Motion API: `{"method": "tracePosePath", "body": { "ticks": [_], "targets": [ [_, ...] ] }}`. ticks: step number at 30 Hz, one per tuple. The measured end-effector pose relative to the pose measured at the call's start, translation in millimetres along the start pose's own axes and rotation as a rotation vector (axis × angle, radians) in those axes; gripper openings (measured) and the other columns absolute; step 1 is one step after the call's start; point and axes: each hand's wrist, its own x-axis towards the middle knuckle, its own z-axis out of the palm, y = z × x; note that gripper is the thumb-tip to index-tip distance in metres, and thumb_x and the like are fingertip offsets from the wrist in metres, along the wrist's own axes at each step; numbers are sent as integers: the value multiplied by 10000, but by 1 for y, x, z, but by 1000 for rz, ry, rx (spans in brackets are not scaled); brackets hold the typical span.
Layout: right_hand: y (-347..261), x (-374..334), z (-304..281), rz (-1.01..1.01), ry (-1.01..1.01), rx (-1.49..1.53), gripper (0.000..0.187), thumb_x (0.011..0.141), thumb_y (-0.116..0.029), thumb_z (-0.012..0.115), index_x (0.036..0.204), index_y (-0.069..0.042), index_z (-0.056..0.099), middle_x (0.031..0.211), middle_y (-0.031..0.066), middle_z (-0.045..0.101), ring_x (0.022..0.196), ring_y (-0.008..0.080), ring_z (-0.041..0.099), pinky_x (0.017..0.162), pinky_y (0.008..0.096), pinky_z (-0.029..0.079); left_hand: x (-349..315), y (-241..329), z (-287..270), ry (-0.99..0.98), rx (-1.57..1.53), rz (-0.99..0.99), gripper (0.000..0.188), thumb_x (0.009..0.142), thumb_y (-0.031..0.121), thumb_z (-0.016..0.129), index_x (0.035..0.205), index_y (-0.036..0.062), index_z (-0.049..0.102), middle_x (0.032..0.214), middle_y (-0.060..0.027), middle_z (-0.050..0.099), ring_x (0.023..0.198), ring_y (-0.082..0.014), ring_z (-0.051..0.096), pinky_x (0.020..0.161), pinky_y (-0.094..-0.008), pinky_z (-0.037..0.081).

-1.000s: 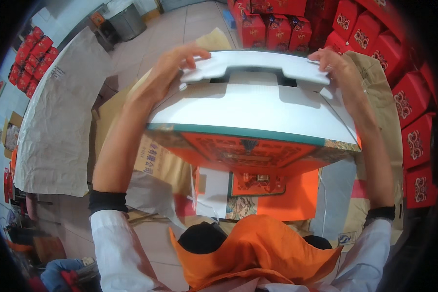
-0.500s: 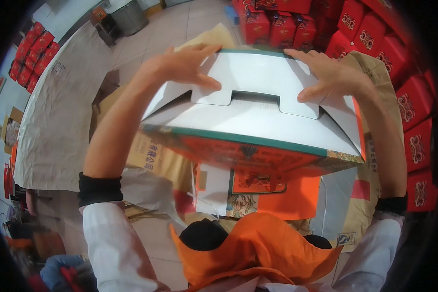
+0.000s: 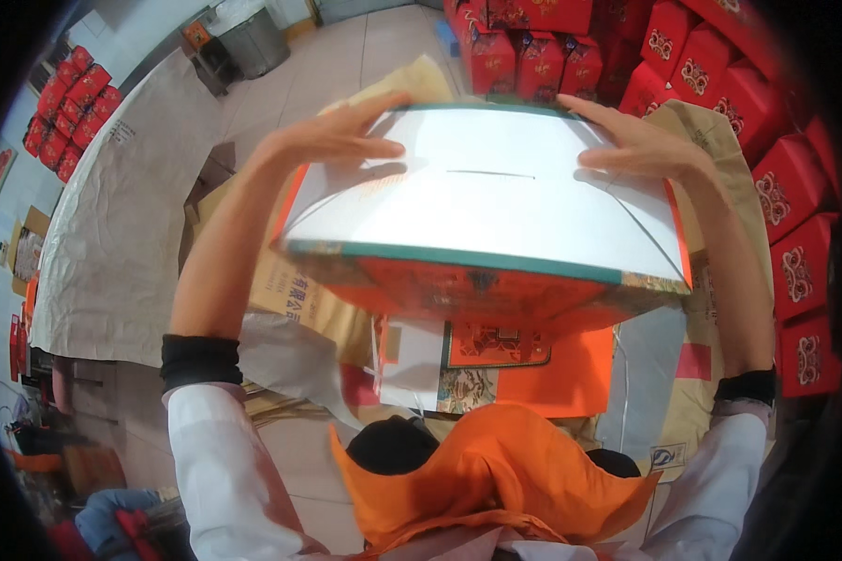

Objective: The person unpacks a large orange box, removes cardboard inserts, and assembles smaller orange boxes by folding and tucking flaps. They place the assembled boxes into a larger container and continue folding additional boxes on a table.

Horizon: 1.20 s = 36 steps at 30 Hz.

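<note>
A cardboard box (image 3: 458, 210) with white flaps and orange-and-green printed sides lies in front of me, its flaps folded flat with a thin slit in the middle. At the box's far left corner, my left hand (image 3: 346, 137) grips the edge, thumb on the white flap and index finger along the rim. My right hand (image 3: 641, 145) holds the far right corner the same way. The other fingers are partly hidden behind the box. Below its near side lie flat orange-and-white printed cardboard sheets (image 3: 557, 379), partly covered by the box.
Red gift boxes (image 3: 800, 271) are stacked along the right and at the far side. More red packages (image 3: 70, 112) are piled at far left. A pale sheet (image 3: 112, 234) drapes over something on the left. Brown paper sacks (image 3: 304, 304) lie under the work. A metal pot (image 3: 253, 42) stands far off.
The tabbed far flap has gone down flat, and the wide notch between its tabs is now a thin slit. My thumbs have shifted up and slightly apart along the flap.
</note>
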Motion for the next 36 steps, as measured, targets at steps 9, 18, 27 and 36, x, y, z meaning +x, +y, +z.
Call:
{"method": "tracePosePath", "body": {
  "ticks": [9,18,27,36],
  "targets": [
    [44,-66,17,357,97,1201,541,863,-356,565,1243,3,426,1188,93,476,1048,150,463,931,287,367,-59,-24,-4,140,-302,-548,659,846,492,519,1215,-52,460,1209,-157,491,1109,-197,453,945,-310,340],
    [14,-75,-51,68,1023,1125,570,904,-482,383,1222,-14,446,1133,112,546,1036,214,529,905,365,427,-87,49,-62,1142,-571,-15,412,936,352,367,1202,53,466,1124,-110,539,1029,-221,503,913,-347,380],
    [87,-94,76,284,737,1395,649,897,-587,267,1266,-75,417,1248,36,469,1161,175,409,956,324,317,-86,13,125,883,-1607,-214,604,892,525,348,1332,112,330,1337,-45,391,1226,-205,372,1012,-403,313],
    [111,-190,218,498,495,1287,558,879,-472,462,1294,-111,372,1213,18,464,1108,135,452,900,307,371,-187,-71,322,544,-997,-490,380,900,299,484,1206,73,481,1141,-99,541,1059,-208,486,917,-359,374]
  ]
}}
